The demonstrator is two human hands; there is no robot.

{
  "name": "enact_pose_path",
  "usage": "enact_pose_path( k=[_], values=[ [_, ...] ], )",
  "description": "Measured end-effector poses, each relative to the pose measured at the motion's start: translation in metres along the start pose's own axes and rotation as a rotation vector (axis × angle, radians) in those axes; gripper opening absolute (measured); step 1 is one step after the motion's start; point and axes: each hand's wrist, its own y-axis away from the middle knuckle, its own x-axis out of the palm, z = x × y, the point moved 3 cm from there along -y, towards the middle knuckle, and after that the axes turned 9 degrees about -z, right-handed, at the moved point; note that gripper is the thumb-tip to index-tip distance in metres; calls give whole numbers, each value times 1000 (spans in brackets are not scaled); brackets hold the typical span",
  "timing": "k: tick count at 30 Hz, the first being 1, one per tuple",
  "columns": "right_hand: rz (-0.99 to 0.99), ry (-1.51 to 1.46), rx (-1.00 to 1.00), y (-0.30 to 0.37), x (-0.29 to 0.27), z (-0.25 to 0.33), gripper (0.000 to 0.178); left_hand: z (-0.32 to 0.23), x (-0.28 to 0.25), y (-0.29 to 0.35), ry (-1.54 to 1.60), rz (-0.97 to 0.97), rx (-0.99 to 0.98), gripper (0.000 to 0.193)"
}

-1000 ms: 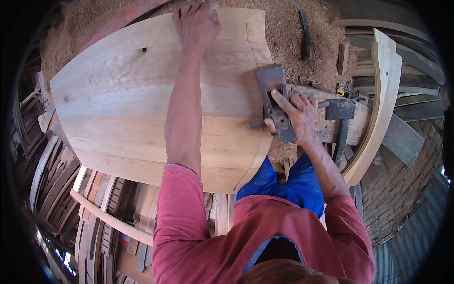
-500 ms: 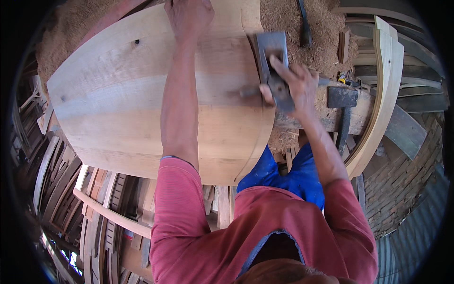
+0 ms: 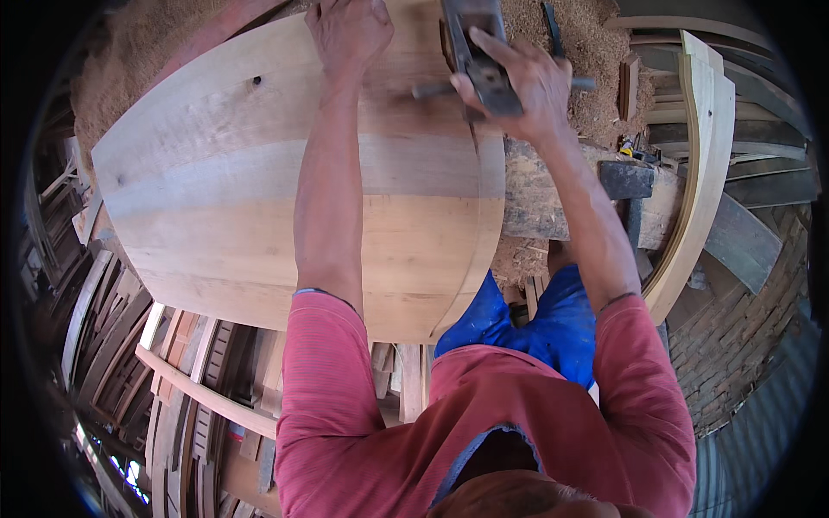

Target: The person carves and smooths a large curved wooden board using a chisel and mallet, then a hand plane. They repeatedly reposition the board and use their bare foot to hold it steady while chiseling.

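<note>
A wide, curved-sided wooden panel (image 3: 285,173) lies in front of me, with a dark knot toward its upper left. My left hand (image 3: 350,36) is at the panel's far edge, fingers curled over it; the fingertips are partly cut off by the frame. In my right hand (image 3: 528,86) is a hand plane (image 3: 482,56) with a cross handle, my index finger stretched along its body. The plane sits at the upper right of the panel, along a joint line by the curved right-hand strip (image 3: 489,207).
A thick timber (image 3: 553,194) lies under the panel's right side, with a hammer (image 3: 626,181) on it. Wood shavings (image 3: 596,52) cover the far right, beside a dark tool (image 3: 553,30). Curved boards (image 3: 691,173) stand right; stacked wooden pieces (image 3: 186,388) fill the lower left.
My right hand has pushed the plane away from me and slightly left along the panel's right side. The left hand stays at the far edge, having shifted slightly; the panel has barely moved.
</note>
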Motion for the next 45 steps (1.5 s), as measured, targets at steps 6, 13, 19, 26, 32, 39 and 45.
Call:
enact_pose_path(
  k=[6, 13, 19, 26, 32, 39, 45],
  values=[
    [273, -76, 23, 65, -38, 6, 63, 5, -5, 5, -95, -107, 22, 24],
    [50, -84, 129, -44, 20, -13, 65, -1, 7, 4, -51, -120, 51, 22],
    [287, -105, -17, 61, -33, 1, 64, 8, -6, 4, -41, -212, 63, 19],
    [-16, 18, 70, -27, 12, -21, 61, 1, 2, 3, -66, -86, 70, 23],
    [240, -37, 116, 59, -36, 19, 66, 2, -8, 3, -56, -77, 34, 29],
    [229, -19, 76, 61, -42, 24, 67, 38, -50, 115, -124, -296, -243, 81],
    [276, -3, 69, 69, -36, 18, 66, 150, -172, 526, -309, 204, -1681, 118]
  ],
)
